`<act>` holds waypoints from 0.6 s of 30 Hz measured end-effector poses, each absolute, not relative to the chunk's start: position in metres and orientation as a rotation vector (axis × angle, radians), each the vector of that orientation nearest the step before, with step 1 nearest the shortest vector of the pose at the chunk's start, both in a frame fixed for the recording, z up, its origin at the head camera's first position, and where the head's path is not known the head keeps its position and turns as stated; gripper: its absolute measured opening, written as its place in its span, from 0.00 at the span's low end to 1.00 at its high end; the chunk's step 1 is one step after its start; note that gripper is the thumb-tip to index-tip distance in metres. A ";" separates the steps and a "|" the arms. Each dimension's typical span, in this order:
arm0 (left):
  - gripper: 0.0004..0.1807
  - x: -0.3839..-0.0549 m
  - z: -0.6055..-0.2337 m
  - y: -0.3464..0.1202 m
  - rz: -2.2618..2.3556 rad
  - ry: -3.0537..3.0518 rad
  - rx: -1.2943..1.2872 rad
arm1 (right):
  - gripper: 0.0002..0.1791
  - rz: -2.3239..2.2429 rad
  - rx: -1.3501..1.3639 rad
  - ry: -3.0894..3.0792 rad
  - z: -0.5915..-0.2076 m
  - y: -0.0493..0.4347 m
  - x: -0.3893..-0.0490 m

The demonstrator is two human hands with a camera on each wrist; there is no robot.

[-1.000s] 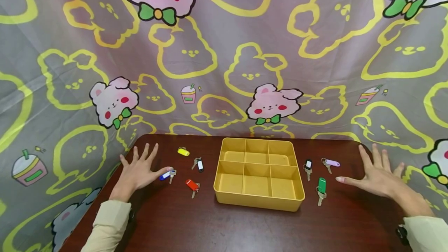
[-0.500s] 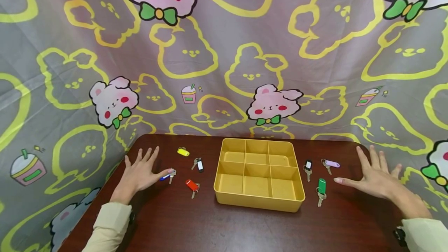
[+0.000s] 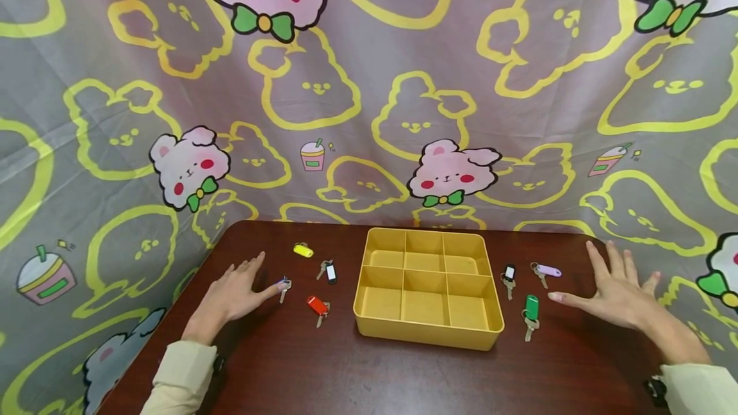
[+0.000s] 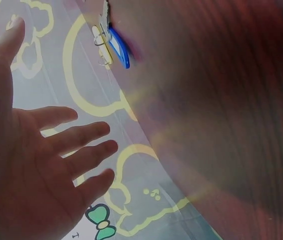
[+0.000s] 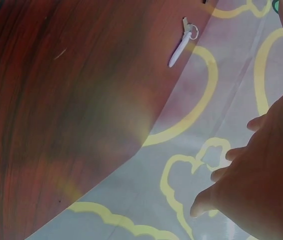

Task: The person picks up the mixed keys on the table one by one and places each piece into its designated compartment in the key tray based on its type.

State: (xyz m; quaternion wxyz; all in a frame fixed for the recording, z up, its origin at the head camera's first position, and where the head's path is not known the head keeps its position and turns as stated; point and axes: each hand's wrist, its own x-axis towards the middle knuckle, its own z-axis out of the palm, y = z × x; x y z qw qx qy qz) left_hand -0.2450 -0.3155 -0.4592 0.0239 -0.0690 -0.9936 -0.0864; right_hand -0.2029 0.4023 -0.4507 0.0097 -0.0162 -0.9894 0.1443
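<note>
Key tags, seven: two black, one each blue, yellow, red, green, purple. Keys visible on six; yellow's unclear. One box, six compartments. Two hands. One surface.

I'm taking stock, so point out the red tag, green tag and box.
Red tag [image 3: 316,305], head view: middle of its face.
Green tag [image 3: 532,307], head view: middle of its face.
Box [image 3: 426,334], head view: front wall.
</note>
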 end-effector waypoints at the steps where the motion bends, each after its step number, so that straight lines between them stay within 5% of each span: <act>1: 0.60 -0.244 -0.459 -0.315 -0.277 -3.075 -0.210 | 0.80 0.452 -0.047 -3.091 -0.450 0.402 -0.203; 18: 0.60 -0.233 -0.458 -0.299 -0.325 -3.061 -0.221 | 0.78 0.445 0.011 -3.067 -0.443 0.382 -0.199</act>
